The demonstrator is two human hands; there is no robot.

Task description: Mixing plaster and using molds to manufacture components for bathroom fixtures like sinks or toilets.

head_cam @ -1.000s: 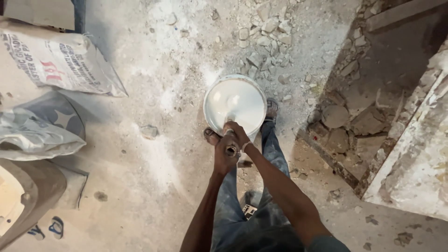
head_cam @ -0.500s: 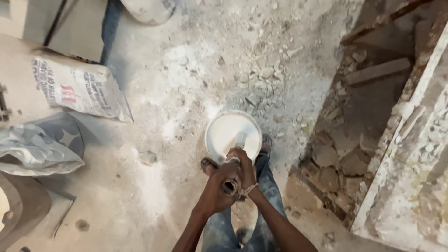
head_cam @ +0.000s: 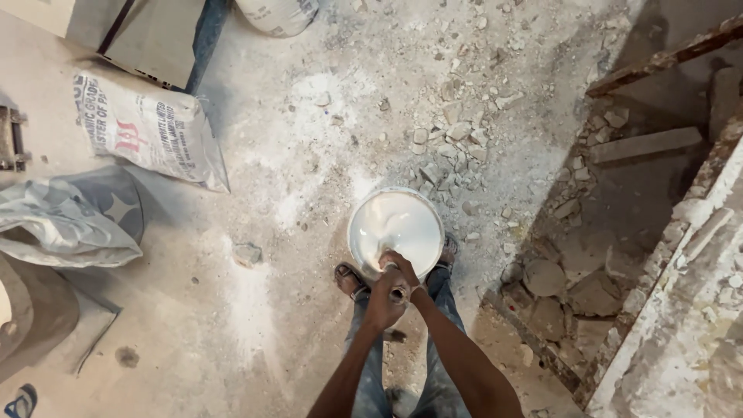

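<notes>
A white bucket (head_cam: 360,219) full of smooth white paste stands on the dusty floor between my feet. A mixing rod (head_cam: 398,293) stands upright over its near rim, its lower end hidden in the paste. My left hand (head_cam: 381,303) is wrapped around the rod. My right hand (head_cam: 404,269) grips the same rod just above and beyond it, close to the paste surface. My sandalled feet (head_cam: 348,280) flank the bucket's near side.
A printed white sack (head_cam: 147,128) lies at the left, with a crumpled grey sack (head_cam: 70,220) below it. Loose rubble (head_cam: 453,147) is strewn behind the bucket. A broken trench of stone chunks (head_cam: 573,279) and a rough ledge (head_cam: 681,325) run along the right.
The view has tilted so the bucket and hands sit lower in the picture. Both hands stay closed on the rod over the bucket, shifting slightly around it.
</notes>
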